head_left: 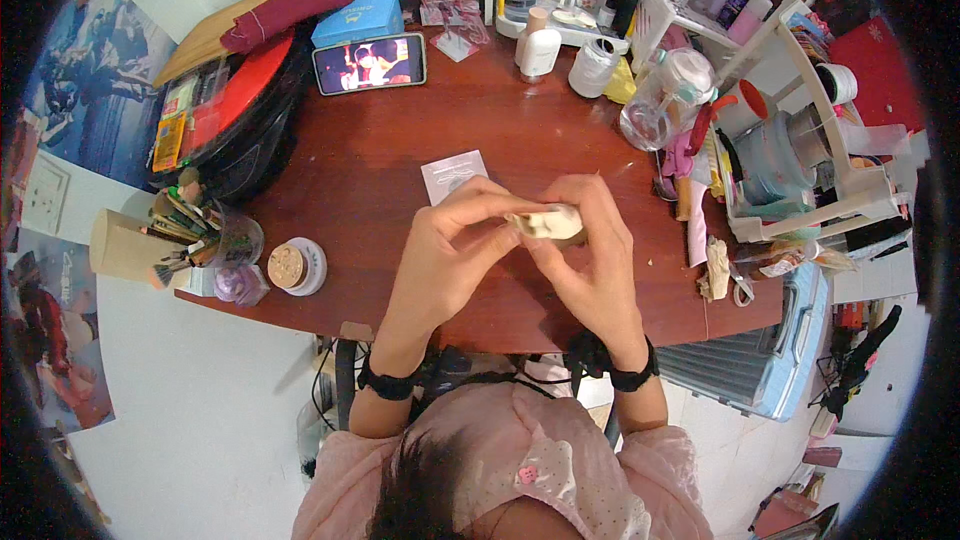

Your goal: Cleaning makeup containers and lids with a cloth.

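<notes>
A small cream-coloured sculpted piece [553, 223], with a face-like relief, is held between my two hands above the reddish-brown wooden table [360, 165]. My left hand [469, 251] pinches its left end between thumb and fingers. From the other side my right hand [589, 247] wraps its fingers around the piece, its thumb at the lower edge. Just beyond my left hand a pale square card [455, 171] lies on the table, partly covered by the fingers. What the piece is made of I cannot tell.
At left stand a round container with a speckled top [287, 267] and a clear cup of brushes [238, 236]. A phone [370, 64] leans against a blue box [358, 19]. Bottles, a white jar [594, 68], a clear plastic bottle [646, 124] and a white rack [817, 187] line the back and right.
</notes>
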Available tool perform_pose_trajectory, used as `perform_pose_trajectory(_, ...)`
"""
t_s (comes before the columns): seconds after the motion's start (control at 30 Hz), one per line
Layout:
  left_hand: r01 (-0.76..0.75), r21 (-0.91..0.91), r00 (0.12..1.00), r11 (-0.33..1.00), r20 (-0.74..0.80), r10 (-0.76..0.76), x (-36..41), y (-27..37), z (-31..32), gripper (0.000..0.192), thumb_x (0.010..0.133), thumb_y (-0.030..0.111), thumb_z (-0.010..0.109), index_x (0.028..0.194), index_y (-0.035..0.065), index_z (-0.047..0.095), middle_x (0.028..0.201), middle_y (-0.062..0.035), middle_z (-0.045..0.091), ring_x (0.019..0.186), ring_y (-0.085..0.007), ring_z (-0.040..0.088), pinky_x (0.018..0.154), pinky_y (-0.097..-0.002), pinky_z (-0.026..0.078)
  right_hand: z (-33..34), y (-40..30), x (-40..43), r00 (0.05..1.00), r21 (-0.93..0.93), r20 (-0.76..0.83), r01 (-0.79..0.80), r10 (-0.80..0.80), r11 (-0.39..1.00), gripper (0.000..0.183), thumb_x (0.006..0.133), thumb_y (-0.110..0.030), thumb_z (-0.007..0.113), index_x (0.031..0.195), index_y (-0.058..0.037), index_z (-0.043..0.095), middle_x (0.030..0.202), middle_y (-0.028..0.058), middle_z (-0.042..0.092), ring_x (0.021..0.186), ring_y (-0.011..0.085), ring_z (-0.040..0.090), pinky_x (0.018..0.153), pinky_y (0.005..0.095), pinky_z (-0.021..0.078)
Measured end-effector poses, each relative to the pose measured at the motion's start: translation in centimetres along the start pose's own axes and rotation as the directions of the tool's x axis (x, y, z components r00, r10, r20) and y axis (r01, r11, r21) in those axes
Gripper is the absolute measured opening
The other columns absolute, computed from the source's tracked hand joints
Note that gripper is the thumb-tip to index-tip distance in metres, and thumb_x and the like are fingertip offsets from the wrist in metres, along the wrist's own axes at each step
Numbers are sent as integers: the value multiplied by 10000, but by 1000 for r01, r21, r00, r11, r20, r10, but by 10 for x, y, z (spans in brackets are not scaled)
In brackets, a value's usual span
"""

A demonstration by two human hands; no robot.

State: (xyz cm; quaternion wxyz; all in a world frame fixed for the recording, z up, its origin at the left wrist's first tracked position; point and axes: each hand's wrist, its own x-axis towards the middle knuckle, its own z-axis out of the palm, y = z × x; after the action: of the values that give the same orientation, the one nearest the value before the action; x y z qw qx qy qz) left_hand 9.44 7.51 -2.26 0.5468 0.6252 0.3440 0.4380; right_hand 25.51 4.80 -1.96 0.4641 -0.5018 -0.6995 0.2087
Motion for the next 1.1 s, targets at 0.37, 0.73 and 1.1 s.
perform_pose_trajectory(0.37, -75, 6, 997, 997, 2, 75, -3, 11, 10, 285, 798, -21, 627, 1082, -31, 608, 977, -60, 581, 923, -126, 559, 805, -250, 451, -1, 1, -1, 988, 79, -34, -146, 149, 986, 209, 779, -59, 573, 962, -5, 489, 898, 140, 488, 799, 273, 533, 702, 329, 441)
perform_pose_trajectory(0.73, -118, -50, 993, 992, -20, 117, -4, 6, 12, 333, 821, -11, 621, 1151, -17, 576, 1105, -77, 559, 988, -139, 562, 840, -257, 490, 1, -1, -3, 953, 315, -27, -279, 303, 907, 261, 958, -185, 383, 1042, 0, 547, 911, 61, 591, 815, 128, 556, 707, 251, 430)
perform_pose_trajectory(1.1, -75, -145, 997, 987, -32, 71, -6, -7, 13, 344, 839, -46, 567, 1183, -25, 558, 1176, -99, 547, 1041, -162, 558, 874, -264, 468, -3, 3, 2, 956, 266, -22, -277, 293, 923, 261, 865, -163, 604, 1060, 0, 548, 912, 103, 621, 822, 137, 577, 721, 278, 460)
